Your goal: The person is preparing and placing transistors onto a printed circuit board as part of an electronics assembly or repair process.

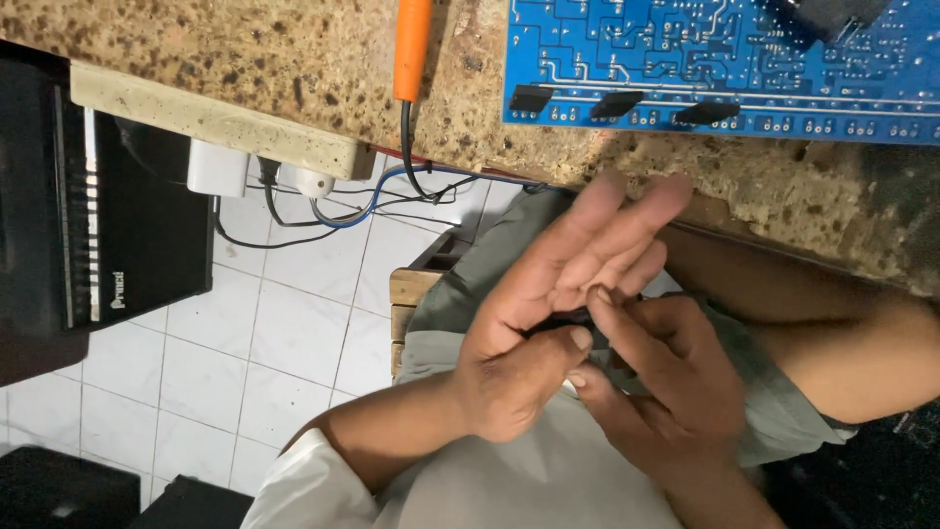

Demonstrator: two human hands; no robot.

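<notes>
My left hand (534, 343) reaches in from the lower left over my lap, with its fingers stretched up and to the right. Its thumb presses a small dark object (560, 319) against the fingers. My right hand (671, 392) comes from the right, and its fingertips pinch at the same dark object; most of that object is hidden between the two hands. Both hands hover just below the edge of a speckled stone counter (294, 59).
A blue circuit board (725, 69) lies on the counter at the top right. An orange-handled tool (412, 44) with a black cord sits beside it. A black box-shaped device (88, 206), white plugs (217, 168) and cables hang over a white tiled floor (274, 333). A wooden seat edge (406, 294) shows under my lap.
</notes>
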